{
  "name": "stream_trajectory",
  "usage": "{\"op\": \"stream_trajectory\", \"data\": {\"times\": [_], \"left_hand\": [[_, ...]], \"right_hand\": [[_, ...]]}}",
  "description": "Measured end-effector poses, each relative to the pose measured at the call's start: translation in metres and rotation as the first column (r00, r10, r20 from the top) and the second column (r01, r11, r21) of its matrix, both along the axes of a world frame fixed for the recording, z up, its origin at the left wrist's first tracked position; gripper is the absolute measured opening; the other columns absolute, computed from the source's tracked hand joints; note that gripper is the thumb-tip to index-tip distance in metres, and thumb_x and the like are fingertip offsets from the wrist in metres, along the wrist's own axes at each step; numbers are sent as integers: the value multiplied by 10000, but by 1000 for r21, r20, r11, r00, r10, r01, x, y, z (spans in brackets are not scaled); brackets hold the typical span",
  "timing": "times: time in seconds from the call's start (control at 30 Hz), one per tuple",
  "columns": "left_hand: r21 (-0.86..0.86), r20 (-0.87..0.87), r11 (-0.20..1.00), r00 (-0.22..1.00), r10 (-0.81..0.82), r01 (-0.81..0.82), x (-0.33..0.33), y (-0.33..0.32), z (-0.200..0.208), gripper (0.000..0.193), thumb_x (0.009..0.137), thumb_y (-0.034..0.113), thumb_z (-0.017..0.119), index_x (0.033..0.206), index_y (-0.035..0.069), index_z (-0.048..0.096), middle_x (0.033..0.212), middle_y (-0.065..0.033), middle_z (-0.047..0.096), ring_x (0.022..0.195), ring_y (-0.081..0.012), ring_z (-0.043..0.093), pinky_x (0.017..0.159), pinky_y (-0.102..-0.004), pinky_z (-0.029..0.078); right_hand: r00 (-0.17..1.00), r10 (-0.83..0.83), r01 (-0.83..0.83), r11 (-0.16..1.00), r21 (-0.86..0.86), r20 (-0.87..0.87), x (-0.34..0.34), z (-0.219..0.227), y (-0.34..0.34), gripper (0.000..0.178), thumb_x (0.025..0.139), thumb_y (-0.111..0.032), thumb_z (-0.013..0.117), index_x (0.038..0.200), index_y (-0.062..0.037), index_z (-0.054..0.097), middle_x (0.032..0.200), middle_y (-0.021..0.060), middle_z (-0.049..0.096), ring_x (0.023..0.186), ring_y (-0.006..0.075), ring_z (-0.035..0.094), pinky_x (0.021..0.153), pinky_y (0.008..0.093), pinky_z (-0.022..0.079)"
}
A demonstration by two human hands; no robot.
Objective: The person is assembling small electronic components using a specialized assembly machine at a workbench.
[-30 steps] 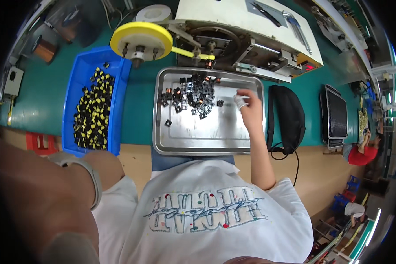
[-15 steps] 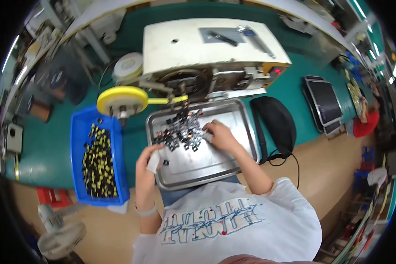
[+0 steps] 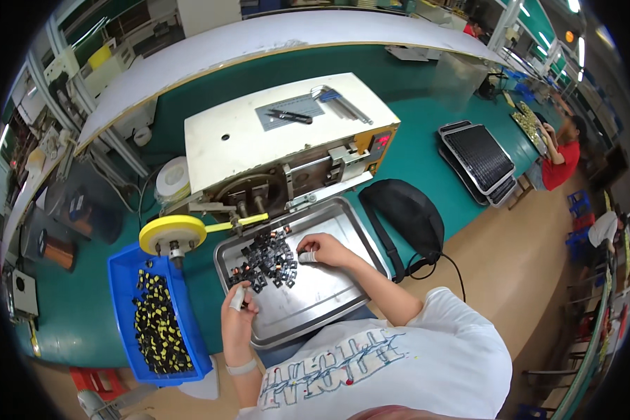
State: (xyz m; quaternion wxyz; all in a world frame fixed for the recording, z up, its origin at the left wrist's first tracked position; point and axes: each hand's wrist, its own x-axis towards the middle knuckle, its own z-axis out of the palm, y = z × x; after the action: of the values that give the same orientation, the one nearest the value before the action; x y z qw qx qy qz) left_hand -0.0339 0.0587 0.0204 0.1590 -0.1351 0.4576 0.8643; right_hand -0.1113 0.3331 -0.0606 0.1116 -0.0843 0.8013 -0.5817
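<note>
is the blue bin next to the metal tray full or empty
Partly full: the blue bin holds a layer of small black-and-yellow parts, with bare blue floor near its upper end.

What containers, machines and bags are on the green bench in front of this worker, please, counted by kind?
Metal tray: 1
Blue bin: 1
Winding machine: 1
Black bag: 1
Total: 4
The left hand and right hand are both over the tray.

small black parts (image 3: 267,260) too tiny to identify; right hand (image 3: 323,248) fingertips hidden among them; left hand (image 3: 236,315) grip unclear.
</note>
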Motion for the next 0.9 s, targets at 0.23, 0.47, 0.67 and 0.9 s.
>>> {"op": "stream_trajectory", "data": {"times": [0.23, 0.47, 0.67, 0.9], "left_hand": [[433, 181, 900, 974, -139, 48, -60, 29, -21, 271, 918, 191, 523, 1136, 32, 548, 974, -50, 552, 841, -153, 517, 692, -271, 424], [537, 123, 830, 960, -250, 147, -106, 60, -27, 397, 962, 297, 423, 1245, 26, 488, 1055, -72, 542, 930, -181, 514, 789, -285, 405], [848, -4, 510, 964, -265, 144, -110, 63, -30, 247, 953, 212, 439, 1135, 75, 533, 926, -9, 487, 839, -133, 457, 717, -269, 353], [636, -103, 696, 930, -352, 333, -56, 53, -12, 250, 941, 293, 480, 1006, 55, 517, 894, -38, 471, 781, -153, 439, 695, -272, 378]], "right_hand": [[966, -99, 197, 882, -428, 239, 9, 6, 5, 210, 806, -60, 661, 1013, -43, 629, 788, 9, 619, 627, 53, 540, 547, 203, 434], [909, -260, 382, 832, -402, 327, 27, 36, 9, 207, 817, -109, 664, 1013, -61, 618, 765, 0, 608, 623, 71, 550, 536, 203, 427], [883, -410, 467, 817, -339, 229, 21, 30, -14, 221, 803, -83, 687, 989, -10, 593, 798, 29, 615, 708, 81, 576, 587, 230, 459], [902, -431, 377, 793, -479, -2, 6, 37, -56, 258, 731, 51, 604, 984, 17, 567, 808, 46, 588, 732, 108, 533, 684, 237, 450]]}}
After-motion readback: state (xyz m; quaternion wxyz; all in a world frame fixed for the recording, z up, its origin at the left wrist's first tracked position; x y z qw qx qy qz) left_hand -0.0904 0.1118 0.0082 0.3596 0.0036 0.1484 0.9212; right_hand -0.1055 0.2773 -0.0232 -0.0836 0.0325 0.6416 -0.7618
